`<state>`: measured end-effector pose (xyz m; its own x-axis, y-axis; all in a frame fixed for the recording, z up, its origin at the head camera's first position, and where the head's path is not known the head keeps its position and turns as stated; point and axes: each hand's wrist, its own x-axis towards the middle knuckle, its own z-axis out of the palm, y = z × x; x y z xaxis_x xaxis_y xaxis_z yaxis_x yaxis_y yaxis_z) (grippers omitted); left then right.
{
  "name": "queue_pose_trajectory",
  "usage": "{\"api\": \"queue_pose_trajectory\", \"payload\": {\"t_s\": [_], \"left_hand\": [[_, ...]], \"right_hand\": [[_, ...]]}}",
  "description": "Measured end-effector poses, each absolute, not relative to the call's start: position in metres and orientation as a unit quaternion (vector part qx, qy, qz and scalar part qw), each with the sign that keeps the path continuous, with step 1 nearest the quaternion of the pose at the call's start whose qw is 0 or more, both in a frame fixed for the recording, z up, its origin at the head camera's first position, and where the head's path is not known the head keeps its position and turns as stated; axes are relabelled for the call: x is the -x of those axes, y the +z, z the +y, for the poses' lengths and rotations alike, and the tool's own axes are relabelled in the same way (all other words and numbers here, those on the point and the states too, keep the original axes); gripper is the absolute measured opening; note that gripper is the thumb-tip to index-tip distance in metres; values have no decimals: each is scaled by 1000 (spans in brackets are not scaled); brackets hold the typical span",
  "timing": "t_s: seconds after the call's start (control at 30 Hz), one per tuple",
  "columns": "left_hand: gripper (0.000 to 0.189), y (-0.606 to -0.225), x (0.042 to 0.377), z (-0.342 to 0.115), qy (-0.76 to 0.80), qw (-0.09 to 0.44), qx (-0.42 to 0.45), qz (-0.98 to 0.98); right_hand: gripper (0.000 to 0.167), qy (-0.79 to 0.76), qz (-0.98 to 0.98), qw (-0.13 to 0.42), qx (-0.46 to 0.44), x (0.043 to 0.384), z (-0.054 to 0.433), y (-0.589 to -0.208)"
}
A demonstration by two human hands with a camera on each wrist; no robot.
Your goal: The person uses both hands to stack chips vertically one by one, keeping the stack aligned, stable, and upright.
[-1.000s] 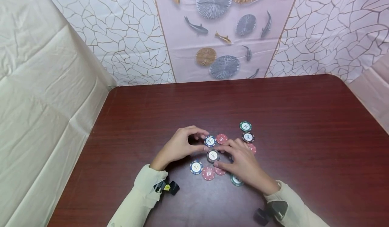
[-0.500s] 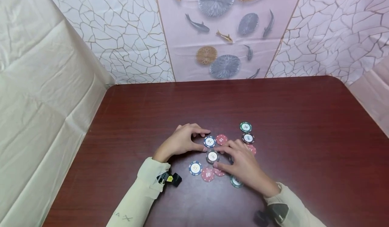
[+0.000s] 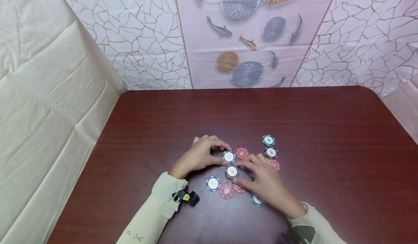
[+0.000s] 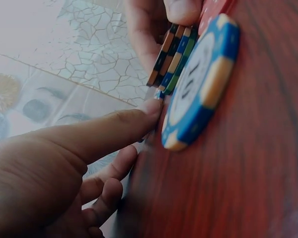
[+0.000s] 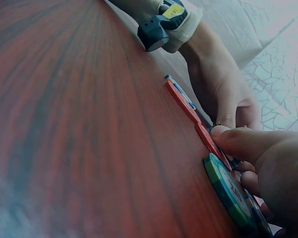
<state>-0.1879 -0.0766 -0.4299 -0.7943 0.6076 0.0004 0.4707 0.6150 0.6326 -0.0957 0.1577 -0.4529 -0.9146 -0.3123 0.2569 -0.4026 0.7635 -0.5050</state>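
Note:
In the head view my left hand (image 3: 201,155) pinches a blue poker chip (image 3: 229,157) marked 10, thumb and index finger at opposite sides of its rim. Just nearer to me, the thumb and index finger of my right hand (image 3: 263,177) hold the rim of a black chip (image 3: 232,172) marked 100. From the left wrist it shows as the top of a short stack (image 4: 173,57) with blue and green chips below. A red chip (image 3: 242,153) lies flat to the right of the pinched blue one. The right hand partly covers several chips.
Another blue chip (image 3: 213,183) and two red chips, one plain in view (image 3: 226,191), lie nearer to me. A green chip (image 3: 257,200) sits below the right hand. Farther right a green 20 chip (image 3: 269,140), a black chip (image 3: 271,152) and a red chip (image 3: 275,164) form a line.
Half a second ago the left fingers were spread around the blue chip; now they have closed onto its rim. The right hand stays at the black stack. The head view has shifted slightly.

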Motion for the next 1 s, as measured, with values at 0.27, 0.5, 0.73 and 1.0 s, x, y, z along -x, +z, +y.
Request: {"api": "queue_pose_trajectory", "payload": {"t_s": [0.27,0.5,0.73,1.0], "left_hand": [[37,-430,188,-75,313,95,-309,893],[45,-428,188,-79,283,105,-335,892],[47,-424,188,-79,272,114,-339,893],[45,-424,187,-80,251,112,-356,893]], "right_hand": [[44,283,-938,74,-188,95,158,-454],[43,281,-937,77,-191,97,158,-454],[44,280,-939,74,-187,97,158,-453],[44,283,-939,69,-185,96,157,-451]]}}
